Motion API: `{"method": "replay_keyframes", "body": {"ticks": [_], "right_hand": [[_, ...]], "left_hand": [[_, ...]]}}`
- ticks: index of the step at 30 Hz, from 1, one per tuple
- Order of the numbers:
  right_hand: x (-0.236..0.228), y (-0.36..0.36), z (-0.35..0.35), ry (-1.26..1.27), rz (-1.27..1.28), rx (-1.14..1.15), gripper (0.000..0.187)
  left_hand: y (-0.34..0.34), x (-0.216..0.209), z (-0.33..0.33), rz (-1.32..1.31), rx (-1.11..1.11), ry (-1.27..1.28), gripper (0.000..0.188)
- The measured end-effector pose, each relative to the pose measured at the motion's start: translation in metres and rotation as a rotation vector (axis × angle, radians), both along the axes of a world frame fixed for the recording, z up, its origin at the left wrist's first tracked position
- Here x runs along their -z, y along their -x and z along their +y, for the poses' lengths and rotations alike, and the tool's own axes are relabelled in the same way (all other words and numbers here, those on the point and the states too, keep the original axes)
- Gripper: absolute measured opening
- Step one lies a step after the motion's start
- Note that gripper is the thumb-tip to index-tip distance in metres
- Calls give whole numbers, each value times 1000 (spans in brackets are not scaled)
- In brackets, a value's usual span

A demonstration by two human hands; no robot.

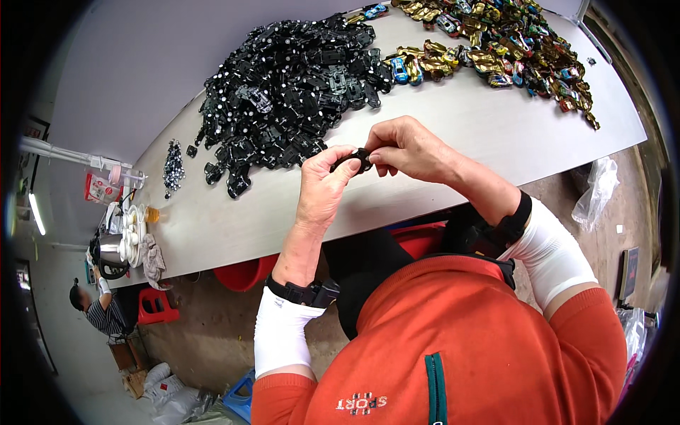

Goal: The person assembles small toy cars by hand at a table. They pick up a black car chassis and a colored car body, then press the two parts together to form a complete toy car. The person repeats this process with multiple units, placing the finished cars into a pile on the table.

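Over the near edge of the table [453, 142], my left hand [322, 180] pinches a small black toy car base [361, 161] between thumb and fingers. The fingertips of my right hand [411, 150] close on its other end; the fingers hide much of the piece. Just beyond my left hand spreads a large heap of black toy car bases [283, 92], some with white dots at the wheels. Shiny toy car bodies [489, 60], mostly gold with some blue and red, lie piled at the far right.
Left of the black heap is a small pile of silvery bits [173, 170]. A kettle [111, 256], white cups [131, 237] and a cloth [152, 261] sit at the left end. Red tubs [244, 275] stand beneath the table. A person [106, 312] is at far left, near a red stool [156, 306].
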State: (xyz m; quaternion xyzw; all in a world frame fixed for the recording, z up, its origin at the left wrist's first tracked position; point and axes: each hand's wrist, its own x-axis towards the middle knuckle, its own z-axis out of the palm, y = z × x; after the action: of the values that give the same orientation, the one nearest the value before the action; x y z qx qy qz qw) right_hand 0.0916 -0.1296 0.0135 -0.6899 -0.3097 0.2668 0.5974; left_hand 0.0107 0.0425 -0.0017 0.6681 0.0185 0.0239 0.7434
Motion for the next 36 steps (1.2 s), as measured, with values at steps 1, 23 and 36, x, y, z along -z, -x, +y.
{"method": "replay_keyframes", "body": {"ticks": [1,23,36], "right_hand": [[-3,4,1,60,-225,59,6],[8,-7,-9,37,8,33,12],[9,-36,-68,-147,255,362,20]], "left_hand": [[0,0,-3,17,-33,-21,15],[0,4,-11,83,-68,58,12],[83,120,-47,887,12,684,28]]}}
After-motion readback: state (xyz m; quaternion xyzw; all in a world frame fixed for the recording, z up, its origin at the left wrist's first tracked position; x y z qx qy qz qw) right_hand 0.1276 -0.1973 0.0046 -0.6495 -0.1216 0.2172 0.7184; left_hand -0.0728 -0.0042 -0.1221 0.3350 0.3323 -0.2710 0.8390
